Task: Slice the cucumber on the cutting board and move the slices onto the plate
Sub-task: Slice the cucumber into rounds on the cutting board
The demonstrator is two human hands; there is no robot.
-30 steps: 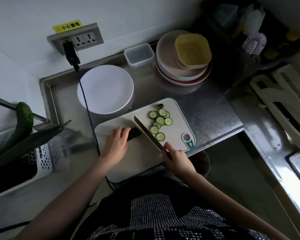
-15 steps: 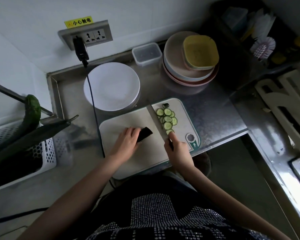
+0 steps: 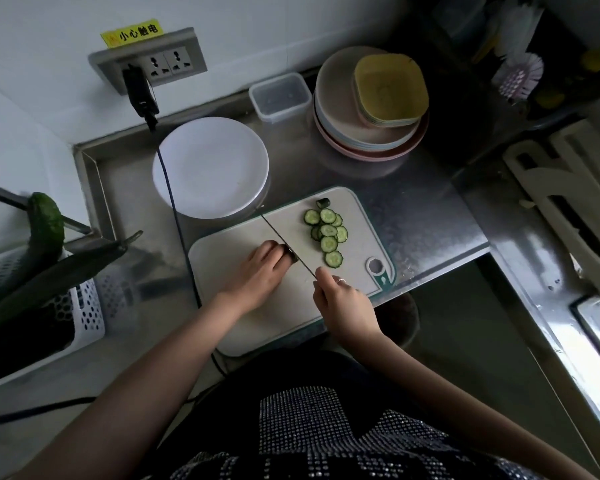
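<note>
Slicing step, late stage. Left hand (image 3: 257, 271) at frame center, fingers curled down over the short cucumber stub (image 3: 289, 255), pinning it to the white cutting board (image 3: 253, 327); only the dark cut end of the stub shows past the fingertips. Right hand (image 3: 343, 303) just right of center, fingers wrapped round the knife (image 3: 284, 242) handle, which is mostly hidden in the fist. Blade seen edge-on, running up-left from the hand, right against the stub's exposed end; tip reaches toward the board's upper edge near the plate.

Cut slices (image 3: 327, 233) lie in an overlapping cluster on the upper right part of the board, right of the blade, with a small end piece (image 3: 323, 203) above them. White plate (image 3: 210, 167) sits upper left of the board, touching or just overlapping its top edge, nothing on it yet.

Judgement: most of the cucumber is sliced, none moved. Next calls for a few more thin cuts with left fingertips backed away from the blade as the stub gets short, then gather the slices and carry them up-left to the plate.

Elsewhere: stacked dishes (image 3: 371, 133) upper right, whole cucumbers (image 3: 45, 230) in a white basket (image 3: 84, 313) at left.
</note>
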